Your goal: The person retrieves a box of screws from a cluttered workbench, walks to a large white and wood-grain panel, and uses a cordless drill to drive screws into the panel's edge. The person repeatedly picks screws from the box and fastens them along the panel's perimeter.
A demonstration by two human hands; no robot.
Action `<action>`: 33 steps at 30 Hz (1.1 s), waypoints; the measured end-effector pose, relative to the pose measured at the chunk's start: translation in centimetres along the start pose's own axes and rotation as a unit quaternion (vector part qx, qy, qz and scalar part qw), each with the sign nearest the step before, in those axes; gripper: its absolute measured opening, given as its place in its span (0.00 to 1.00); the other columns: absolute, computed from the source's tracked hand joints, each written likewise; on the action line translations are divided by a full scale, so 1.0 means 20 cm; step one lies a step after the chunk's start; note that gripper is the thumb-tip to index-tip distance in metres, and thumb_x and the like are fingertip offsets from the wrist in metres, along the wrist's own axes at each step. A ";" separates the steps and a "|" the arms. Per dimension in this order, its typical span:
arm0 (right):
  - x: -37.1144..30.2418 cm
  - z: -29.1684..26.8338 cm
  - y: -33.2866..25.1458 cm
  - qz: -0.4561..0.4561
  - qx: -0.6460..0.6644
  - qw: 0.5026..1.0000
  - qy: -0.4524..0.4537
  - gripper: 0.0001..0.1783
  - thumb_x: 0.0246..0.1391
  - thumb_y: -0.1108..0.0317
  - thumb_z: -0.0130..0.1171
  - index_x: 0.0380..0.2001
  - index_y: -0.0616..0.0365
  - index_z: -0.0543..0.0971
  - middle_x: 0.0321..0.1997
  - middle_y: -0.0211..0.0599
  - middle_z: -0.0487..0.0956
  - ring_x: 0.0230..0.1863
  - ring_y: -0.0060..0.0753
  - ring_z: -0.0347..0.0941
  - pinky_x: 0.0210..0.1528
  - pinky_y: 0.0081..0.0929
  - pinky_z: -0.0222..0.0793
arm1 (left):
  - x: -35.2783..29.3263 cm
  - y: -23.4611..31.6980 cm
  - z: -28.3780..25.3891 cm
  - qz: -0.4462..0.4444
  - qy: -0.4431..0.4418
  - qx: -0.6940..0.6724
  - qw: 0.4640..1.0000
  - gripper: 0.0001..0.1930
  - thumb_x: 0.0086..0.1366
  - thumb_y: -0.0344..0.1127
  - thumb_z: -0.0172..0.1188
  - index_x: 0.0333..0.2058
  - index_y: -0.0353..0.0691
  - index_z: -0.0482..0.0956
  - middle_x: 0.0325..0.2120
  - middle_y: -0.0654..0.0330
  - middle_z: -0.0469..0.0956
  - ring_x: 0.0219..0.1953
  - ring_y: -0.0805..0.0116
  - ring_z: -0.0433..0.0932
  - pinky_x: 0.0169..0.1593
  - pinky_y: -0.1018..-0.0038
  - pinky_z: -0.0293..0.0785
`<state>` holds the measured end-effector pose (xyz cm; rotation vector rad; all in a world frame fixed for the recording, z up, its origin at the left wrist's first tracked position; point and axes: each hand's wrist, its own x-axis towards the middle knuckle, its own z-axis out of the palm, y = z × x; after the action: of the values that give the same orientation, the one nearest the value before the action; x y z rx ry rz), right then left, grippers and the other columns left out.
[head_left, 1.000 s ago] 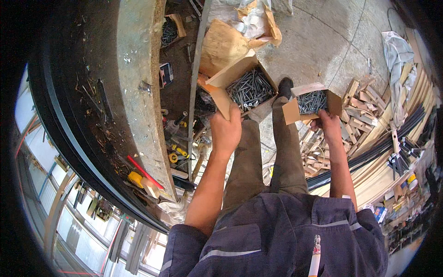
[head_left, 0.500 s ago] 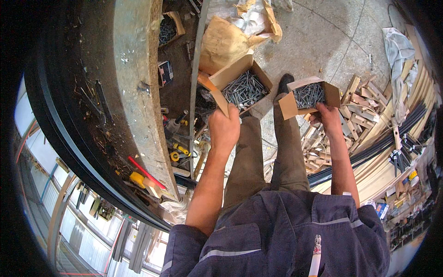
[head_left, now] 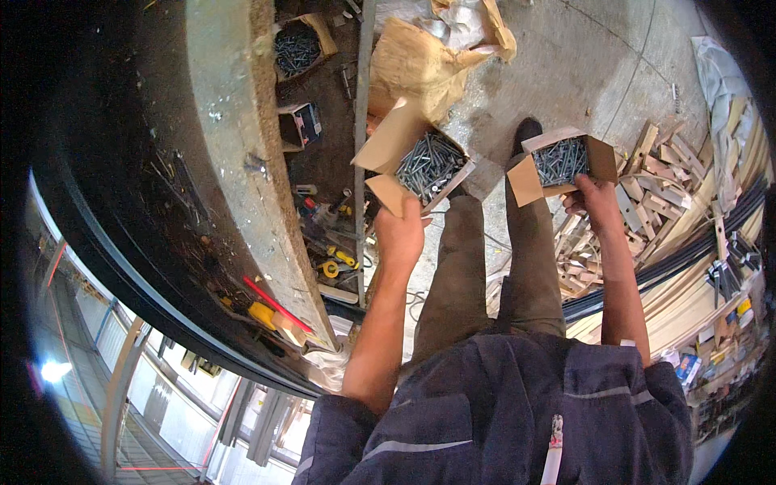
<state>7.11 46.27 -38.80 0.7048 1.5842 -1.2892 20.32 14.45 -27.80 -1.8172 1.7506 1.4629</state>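
My left hand (head_left: 400,234) is closed on the near side of an open cardboard box (head_left: 392,149), low by its flap. Long grey metal fasteners (head_left: 432,166), nails or screws, fill that box, which sits at an angle with its flaps spread to the left. Further right, my right hand (head_left: 594,200) grips the near right corner of a smaller cardboard box (head_left: 529,182). Similar grey fasteners (head_left: 562,162) lie inside it. Both boxes are in front of my legs, a short gap between them. My fingers beneath the boxes are partly hidden.
Left stands a bench with a thick worn edge (head_left: 242,153); its shelf holds another box of fasteners (head_left: 297,48) and yellow tools (head_left: 341,257). A torn paper sack (head_left: 420,69) lies ahead. Wood offcuts (head_left: 647,202) are piled at right. A cigarette (head_left: 554,449) shows low down.
The left box has turned and its flaps spread wider, with my left hand still on it. The right box stays in my right hand. The whole view has shifted slightly.
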 end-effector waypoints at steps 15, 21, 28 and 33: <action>0.09 0.01 0.09 -0.010 0.013 1.000 -0.009 0.16 0.65 0.62 0.57 0.34 0.68 0.80 0.25 0.46 0.82 0.21 0.34 0.80 0.24 0.31 0.79 | 0.14 -0.09 -0.11 -0.027 0.055 -0.184 0.981 0.20 0.74 0.36 0.49 0.52 0.20 0.69 0.46 0.40 0.80 0.43 0.47 0.86 0.45 0.64 0.88; 0.11 -0.05 0.12 -0.015 0.022 1.000 -0.017 0.14 0.67 0.64 0.55 0.36 0.68 0.78 0.25 0.44 0.82 0.21 0.34 0.81 0.21 0.31 0.79 | 0.40 -0.02 -0.18 0.000 0.104 -0.258 0.960 0.20 0.75 0.34 0.45 0.47 0.15 0.70 0.47 0.36 0.78 0.46 0.46 0.84 0.50 0.62 0.88; 0.06 -0.04 0.03 -0.022 0.032 0.999 -0.012 0.15 0.66 0.64 0.57 0.36 0.70 0.78 0.26 0.44 0.82 0.21 0.35 0.80 0.22 0.32 0.79 | 0.63 0.10 -0.24 0.051 0.123 -0.377 0.917 0.20 0.77 0.40 0.46 0.51 0.22 0.68 0.51 0.41 0.74 0.53 0.44 0.80 0.56 0.57 0.86; 0.03 -0.01 -0.01 -0.054 0.025 0.998 -0.031 0.13 0.65 0.66 0.58 0.39 0.69 0.78 0.26 0.45 0.82 0.21 0.36 0.80 0.21 0.33 0.78 | 0.49 0.03 -0.16 0.037 0.041 -0.328 0.943 0.23 0.77 0.44 0.49 0.54 0.25 0.65 0.58 0.40 0.68 0.59 0.42 0.74 0.65 0.51 0.76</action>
<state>6.66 46.43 -39.32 0.6098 1.5631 -1.4203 19.34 5.77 -33.23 -2.1402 1.4722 2.2286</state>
